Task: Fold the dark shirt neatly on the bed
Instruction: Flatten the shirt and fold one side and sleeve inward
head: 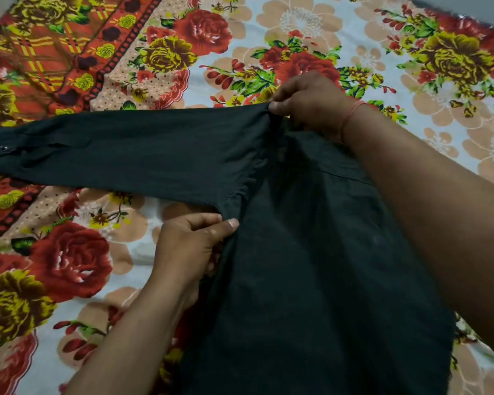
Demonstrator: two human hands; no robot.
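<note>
The dark shirt (311, 266) lies flat on the bed, its body running toward me at the lower right. One long sleeve (111, 149) stretches straight out to the left, its buttoned cuff at the frame's left edge. My left hand (191, 240) pinches the shirt at the underarm seam, where the sleeve meets the side. My right hand (305, 104) grips the top of the shoulder seam, a thin red thread around its wrist. My right forearm covers the right part of the shirt.
A floral bedsheet (411, 67) with red and yellow roses covers the whole bed. A red checked border band (54, 52) runs along its left side. The bed's far edge shows at the top right corner.
</note>
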